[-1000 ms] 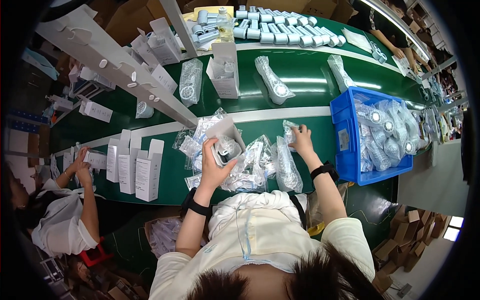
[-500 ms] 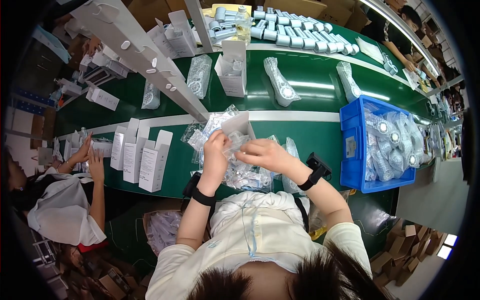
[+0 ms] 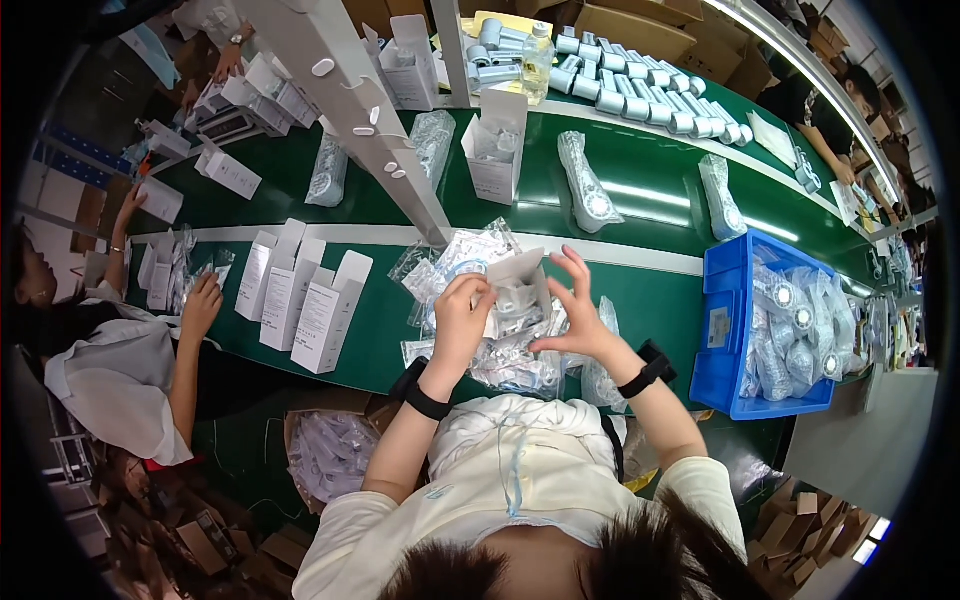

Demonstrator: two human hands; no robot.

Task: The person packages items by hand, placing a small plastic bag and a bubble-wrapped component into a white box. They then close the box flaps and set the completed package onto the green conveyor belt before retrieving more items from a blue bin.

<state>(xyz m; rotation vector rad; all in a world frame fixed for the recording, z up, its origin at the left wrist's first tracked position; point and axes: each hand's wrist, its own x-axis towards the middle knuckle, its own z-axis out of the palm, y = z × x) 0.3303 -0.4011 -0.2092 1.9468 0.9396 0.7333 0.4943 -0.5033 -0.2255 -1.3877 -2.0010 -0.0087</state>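
white box [image 3: 515,266], one: on the table [image 3: 650,290], between the two hands, amid loose bags; flap raised, mouth open. contents: clear-wrapped filling [image 3: 513,297], showing at the mouth; exact kind not readable.

left hand [image 3: 465,315]: fingertips drawn together at the box's left edge; whether they grip card, plastic or nothing, cannot tell. right hand [image 3: 580,320]: fingers spread, thumb well apart from them, just right of the box, grasping nothing.

done, by the look of it: this box set up and at least partly filled. not yet done: flap not shut.

stock remaining: small clear bags [image 3: 500,245], a heap, around the box; one bubble-wrapped piece [image 3: 600,385], partly hidden by the right hand; blue tub [image 3: 715,330], to the right, holding many bubble-wrapped devices [image 3: 790,320]; three white boxes [image 3: 325,320], standing in a row to the left, flaps up, insides hidden, so filled or unfilled cannot be told.

beyond, on the green strip: one open carton [image 3: 497,165], upright, wrapped matter at its mouth, likewise unclosed.
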